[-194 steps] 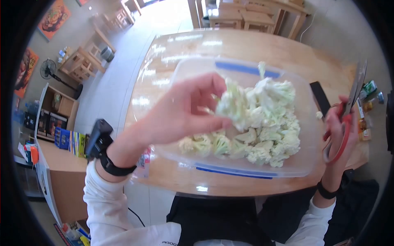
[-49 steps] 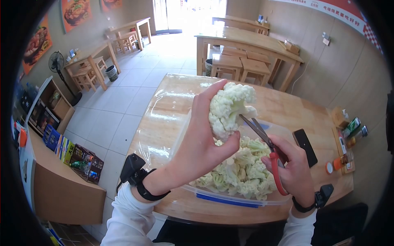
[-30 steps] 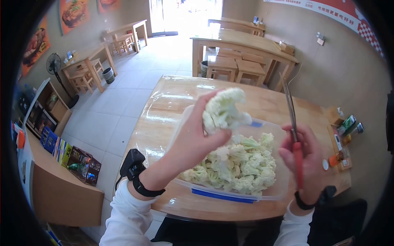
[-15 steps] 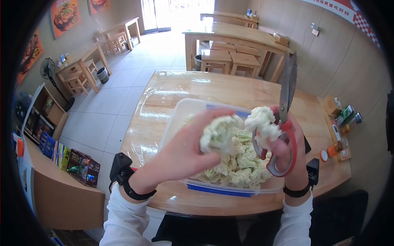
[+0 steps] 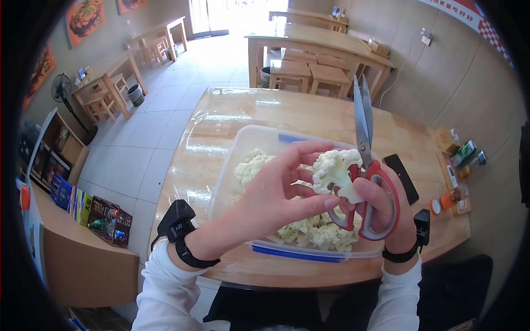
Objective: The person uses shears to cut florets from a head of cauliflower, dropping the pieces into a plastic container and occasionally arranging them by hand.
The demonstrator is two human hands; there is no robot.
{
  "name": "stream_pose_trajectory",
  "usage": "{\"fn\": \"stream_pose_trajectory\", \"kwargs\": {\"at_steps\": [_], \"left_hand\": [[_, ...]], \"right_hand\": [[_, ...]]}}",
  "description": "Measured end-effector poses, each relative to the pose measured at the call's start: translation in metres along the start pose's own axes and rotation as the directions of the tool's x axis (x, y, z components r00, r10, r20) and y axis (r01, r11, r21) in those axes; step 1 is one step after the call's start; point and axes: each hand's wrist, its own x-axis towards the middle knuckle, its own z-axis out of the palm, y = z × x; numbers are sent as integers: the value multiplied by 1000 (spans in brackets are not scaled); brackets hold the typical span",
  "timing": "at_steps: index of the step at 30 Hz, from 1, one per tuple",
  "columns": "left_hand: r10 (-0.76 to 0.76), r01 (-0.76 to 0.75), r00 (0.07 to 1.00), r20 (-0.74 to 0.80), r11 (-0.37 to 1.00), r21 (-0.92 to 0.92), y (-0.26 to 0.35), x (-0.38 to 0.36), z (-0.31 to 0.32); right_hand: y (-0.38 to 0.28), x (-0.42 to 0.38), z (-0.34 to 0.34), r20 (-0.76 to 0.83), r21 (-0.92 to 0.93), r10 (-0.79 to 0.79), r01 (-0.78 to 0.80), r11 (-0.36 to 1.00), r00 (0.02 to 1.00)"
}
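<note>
My right hand (image 5: 386, 204) is wrapped around red-handled scissors (image 5: 363, 124), their blades pointing up and slightly parted. Its thumb and fingers also pinch the stem of a white cauliflower floret (image 5: 334, 168). Close around the floret's left side is my left hand (image 5: 281, 185), fingers spread and curved, thumb tip just below the floret by the stem. Underneath both hands, a clear plastic tub (image 5: 225, 165) holds many cut cauliflower pieces (image 5: 326, 231). My hands hide part of the tub's contents.
The tub stands on a wooden table (image 5: 221, 110). A black phone (image 5: 401, 177) lies right of my right hand. Along the right edge are a tissue box (image 5: 446, 140), bottles and an orange-lidded jar (image 5: 450, 197). A shelf counter (image 5: 83, 248) stands to the left.
The floret that was in my left hand is no longer there. My left hand has moved right to the floret in my right hand. The scissors have shifted left.
</note>
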Motion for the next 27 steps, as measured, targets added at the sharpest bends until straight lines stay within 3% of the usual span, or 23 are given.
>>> {"fn": "stream_pose_trajectory", "kwargs": {"at_steps": [2, 5, 9, 10, 11, 12, 15, 24, 27], "left_hand": [[22, -22, 1000, -8, 996, -91, -3, -1, 1], [35, -35, 999, -34, 999, 0, -6, -3, -2], [35, -71, 981, -192, 980, -183, 3, -2, -8], [12, -69, 975, -222, 965, -252, 6, -2, -13], [111, -170, 959, -261, 962, -215, 3, 0, -17], [120, -179, 955, -270, 962, -206, 6, 0, -21], [204, -260, 936, -289, 951, -170, 13, 2, -27], [153, -189, 950, -271, 975, -113, 18, 1, -32], [159, -198, 952, -262, 971, -133, 17, 2, -26]], "right_hand": [[-1, 1, -2, 60, 9, -13, 13, 1000, 998], [-3, 0, 1, 27, -11, -21, 21, 1000, 999], [-3, 3, 1, -26, -110, -73, 70, 991, 997], [-1, 4, -3, -4, -206, -111, 107, 973, 994], [1, 5, -6, 22, -299, -146, 146, 943, 989], [2, 6, -7, 36, -297, -152, 156, 942, 988], [4, 6, -10, 112, -544, -253, 272, 794, 961], [-4, 7, -9, 255, -650, -274, 374, 661, 927], [3, 6, -7, 196, -554, -227, 298, 777, 954]]}}
